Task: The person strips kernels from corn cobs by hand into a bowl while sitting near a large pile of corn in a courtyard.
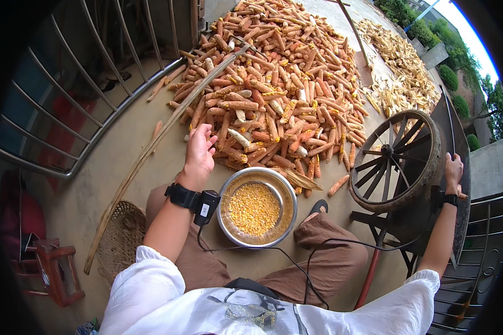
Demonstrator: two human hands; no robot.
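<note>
My left hand [201, 144] is raised at the near edge of a large heap of corn cobs [272, 92], palm turned up, fingers loosely bent, with nothing in it. Between my knees stands a steel bowl [294, 209] holding loose yellow corn kernels [253, 208]. At the far right, my right hand [454, 168] is at the rim of a dark metal wheelbarrow [460, 138], just below a thin rod; whether it grips either cannot be told. The barrow's spoked wheel [392, 161] faces me. Both wrists wear black straps, and a black cable crosses my lap.
A long wooden-handled rake [163, 134] slants from the heap towards a wicker basket [119, 243]. A metal railing [105, 125] curves along the left, above a small red wooden stool [58, 268]. Dry husks [406, 71] and a shovel [364, 69] lie beyond the heap.
</note>
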